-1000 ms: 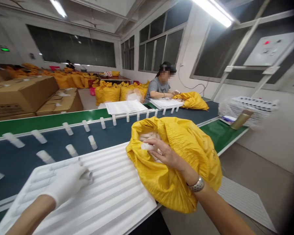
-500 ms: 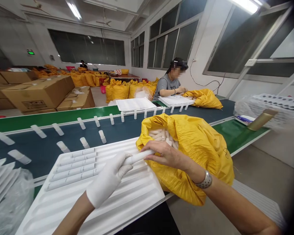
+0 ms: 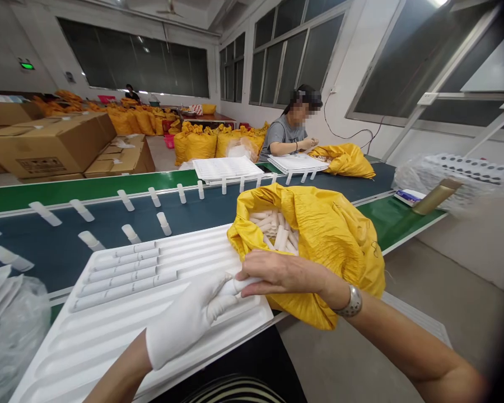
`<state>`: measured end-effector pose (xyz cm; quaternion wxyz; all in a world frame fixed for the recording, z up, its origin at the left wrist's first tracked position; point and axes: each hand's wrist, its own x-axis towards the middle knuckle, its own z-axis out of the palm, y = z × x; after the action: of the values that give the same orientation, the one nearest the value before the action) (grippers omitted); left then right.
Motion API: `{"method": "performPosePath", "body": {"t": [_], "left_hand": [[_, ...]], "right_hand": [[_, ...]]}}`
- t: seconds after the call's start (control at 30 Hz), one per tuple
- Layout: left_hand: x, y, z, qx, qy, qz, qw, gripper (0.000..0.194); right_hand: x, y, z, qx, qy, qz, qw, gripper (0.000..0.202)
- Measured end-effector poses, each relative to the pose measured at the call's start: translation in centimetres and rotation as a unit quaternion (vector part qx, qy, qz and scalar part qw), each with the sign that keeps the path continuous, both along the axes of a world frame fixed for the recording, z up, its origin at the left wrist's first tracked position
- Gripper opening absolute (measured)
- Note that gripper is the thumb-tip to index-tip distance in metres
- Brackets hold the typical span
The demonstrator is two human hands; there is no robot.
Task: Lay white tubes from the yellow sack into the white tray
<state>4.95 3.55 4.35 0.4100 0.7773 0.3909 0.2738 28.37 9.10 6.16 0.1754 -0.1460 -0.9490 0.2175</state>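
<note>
My left hand [image 3: 189, 319], in a white glove, and my bare right hand [image 3: 277, 274] meet over the right part of a white grooved tray [image 3: 109, 336]. Both grip the same short white tube [image 3: 235, 285], which is mostly hidden by the fingers. Several white tubes [image 3: 121, 274] lie end to end in the tray's far grooves. Just right of the tray, an open yellow bag [image 3: 331, 235] holds several more loose white tubes [image 3: 277, 229]. A metal watch sits on my right wrist.
A dark conveyor belt [image 3: 67, 252] carries several spaced white tubes behind the tray. Across it, a seated person [image 3: 288, 134] works at another tray and yellow bag. Cardboard boxes [image 3: 46, 145] and yellow sacks fill the back. Clear plastic lies at lower left, wrapped tubes [image 3: 466, 173] at right.
My right hand came out of the yellow bag with a tube and moved left over the tray. My gloved left hand left the far grooves and closed onto the same tube.
</note>
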Motion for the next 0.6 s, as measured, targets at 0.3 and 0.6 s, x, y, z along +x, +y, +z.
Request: {"method": "performPosePath", "body": {"t": [0.3,0.6], "left_hand": [[1.0,1.0,-3.5,0.101,0.107,0.071,0.987,0.029],[-5.7,18.7,-2.3,0.082,0.138,0.333,0.929,0.028]], "right_hand": [[-1.3,0.3,-0.6,-0.125,-0.038,-0.116,0.985,0.044],[5.5,7.7,-7.5,-0.067,-0.098,-0.465,0.877,0.015]]}}
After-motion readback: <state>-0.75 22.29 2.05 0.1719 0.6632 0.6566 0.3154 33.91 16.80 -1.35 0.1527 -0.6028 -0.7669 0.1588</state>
